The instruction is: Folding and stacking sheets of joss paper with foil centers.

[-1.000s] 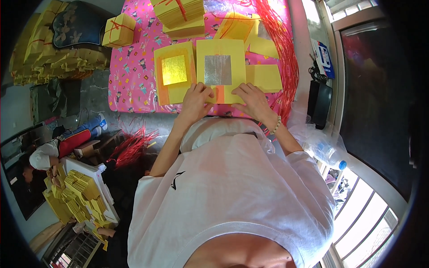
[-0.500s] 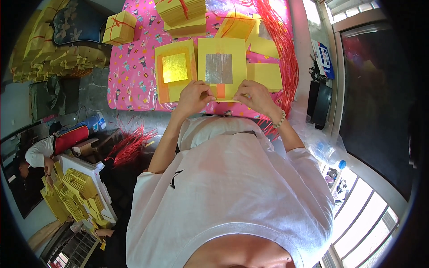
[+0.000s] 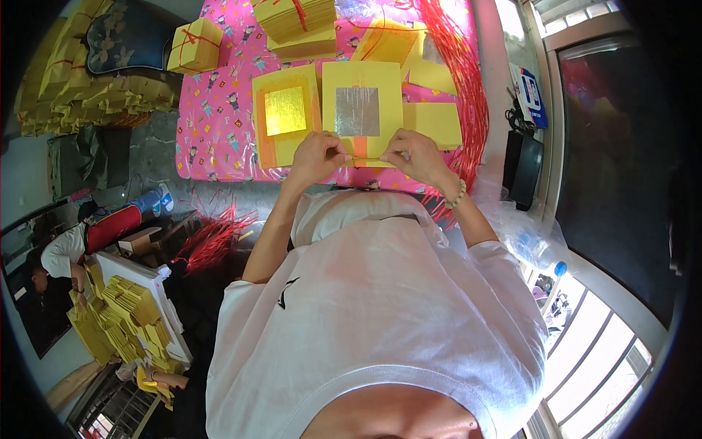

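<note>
A sheet of yellow joss paper [image 3: 392, 95] with a silver foil square lies on the pink patterned cover in front of me. Its near edge is folded up in a narrow band. My left hand [image 3: 319, 158] pinches the left end of that fold between thumb and fingers. At the right end, my right hand [image 3: 414, 156], with a bead bracelet at the wrist, grips the fold the same way. Beside the sheet on the left rests another yellow sheet with a gold foil square [image 3: 285, 111]. A stack of plain yellow paper [image 3: 434, 124] is to the right.
Red-tied yellow bundles [image 3: 196, 45] and a larger stack [image 3: 296, 22] stand farther back. Long red strands [image 3: 468, 73] hang along the right edge of the pink-covered table [image 3: 212, 139]. At lower left, other people handle yellow paper at a white table [image 3: 170, 307]. A plastic bottle [image 3: 545, 257] lies at right.
The near edge of the silver-foil sheet has been turned up farther, covering more of the orange strip. Both my hands stay almost in place. At lower left, another person's hand has moved with yellow paper.
</note>
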